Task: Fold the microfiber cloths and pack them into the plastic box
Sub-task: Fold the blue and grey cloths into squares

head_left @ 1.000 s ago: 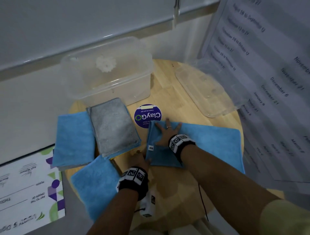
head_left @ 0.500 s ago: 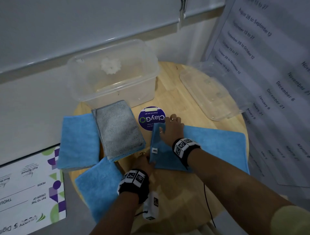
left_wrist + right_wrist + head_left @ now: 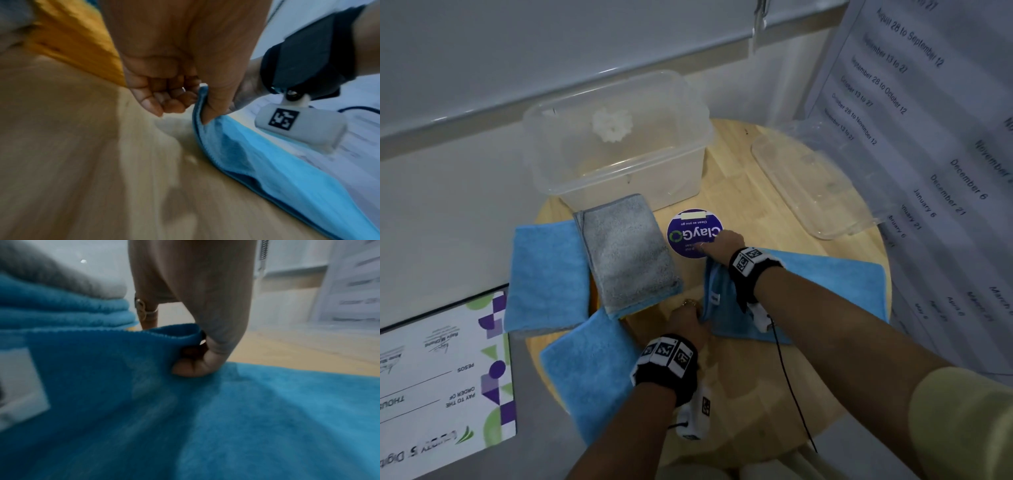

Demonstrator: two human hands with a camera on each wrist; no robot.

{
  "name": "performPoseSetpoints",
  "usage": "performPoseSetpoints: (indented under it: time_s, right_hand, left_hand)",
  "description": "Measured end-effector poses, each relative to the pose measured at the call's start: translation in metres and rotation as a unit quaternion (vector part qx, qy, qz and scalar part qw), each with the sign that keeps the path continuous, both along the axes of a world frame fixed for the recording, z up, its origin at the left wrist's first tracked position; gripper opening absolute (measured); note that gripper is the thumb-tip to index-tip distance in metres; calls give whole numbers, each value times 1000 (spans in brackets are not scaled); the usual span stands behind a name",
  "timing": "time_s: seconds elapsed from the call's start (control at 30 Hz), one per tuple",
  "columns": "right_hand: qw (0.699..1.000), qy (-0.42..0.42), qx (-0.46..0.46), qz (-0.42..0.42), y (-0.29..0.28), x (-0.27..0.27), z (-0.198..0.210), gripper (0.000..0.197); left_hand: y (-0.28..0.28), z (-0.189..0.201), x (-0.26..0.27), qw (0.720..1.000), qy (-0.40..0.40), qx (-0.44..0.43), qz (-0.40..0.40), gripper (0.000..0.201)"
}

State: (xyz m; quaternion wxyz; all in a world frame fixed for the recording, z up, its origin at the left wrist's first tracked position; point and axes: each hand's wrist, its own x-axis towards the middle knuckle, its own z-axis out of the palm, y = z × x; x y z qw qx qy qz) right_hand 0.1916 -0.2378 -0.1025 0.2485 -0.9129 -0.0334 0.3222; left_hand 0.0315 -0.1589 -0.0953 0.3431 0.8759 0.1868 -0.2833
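A blue microfiber cloth (image 3: 825,284) lies folded once on the round wooden table (image 3: 750,394), its left edge lifted. My left hand (image 3: 690,320) pinches the near left corner of this blue cloth (image 3: 236,146) between thumb and fingers. My right hand (image 3: 722,240) pinches the far left corner of the blue cloth (image 3: 144,386). The clear plastic box (image 3: 619,144) stands open at the back of the table. A folded grey cloth (image 3: 626,250) lies on a stack in front of it. Two more blue cloths (image 3: 548,274) (image 3: 592,373) lie at the left.
The box's clear lid (image 3: 811,185) lies at the table's back right. A round purple sticker (image 3: 693,233) sits mid-table under my right hand. A printed board (image 3: 441,383) lies at the left, and a wall calendar (image 3: 928,137) hangs at the right.
My right hand slid from flat on the cloth up to its far left corner and pinched it. The left edge of the cloth has lifted off the table.
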Motion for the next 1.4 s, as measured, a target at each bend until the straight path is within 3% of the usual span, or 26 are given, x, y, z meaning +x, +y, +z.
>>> performPoseSetpoints:
  time_s: [0.07,0.13,0.2,0.23,0.4,0.5,0.57,0.7,0.8,0.9,0.97,1.07,1.13,1.3,1.4]
  right_hand:
    - [997,12,50,-60,-20,4,5,26]
    - [981,22,124,-149,-46,7,6,18]
    - [957,26,180,-227,-73,8,4,36]
    - [947,37,193,-255,-87,9,2,41]
    - [901,82,200,-377,-146,3,-7,39]
    - [925,76,140,-346,-163,-3,-14,38]
    - [940,90,127,-304,-166,-5,-12,17]
    - [944,62,139,-294,-168,-1,-22,33]
    - [944,38,111,-308,-174,-6,-20,39]
    - [946,-18,56,-318,-184,-12,-22,46]
    - [946,-21,54,-320,-188,-17,-25,45]
    - [943,-27,63,-325,-191,-19,-30,42]
    - [945,-34,62,-321,-192,-19,-31,41]
    - [949,-40,49,-310,-190,-17,-28,41]
    - [938,-58,53,-337,-188,-18,-25,38]
  left_hand:
    - [-13,13,1,999,-32,-1,-38,34]
    - [-31,23,2,996,-70,-7,-61,24]
    - [-53,29,3,991,-104,-32,-74,10]
    - [-65,30,2,988,-122,-35,-91,20]
    - [-110,18,6,963,-181,16,-200,22]
    - [-124,6,12,966,-152,26,-209,17]
    - [-131,0,11,962,-137,23,-236,15]
    - [-140,-13,14,950,-101,-5,-296,9]
    - [-142,-27,13,915,-164,46,-366,8]
    - [-144,-36,10,891,-179,67,-411,21]
    - [-144,-39,9,888,-197,61,-410,28]
    - [-142,-33,10,886,-192,40,-420,7]
    - [-143,-39,10,887,-184,10,-423,24]
    - [-142,-42,16,867,-246,6,-433,12]
    - [-142,-44,18,874,-265,12,-408,31]
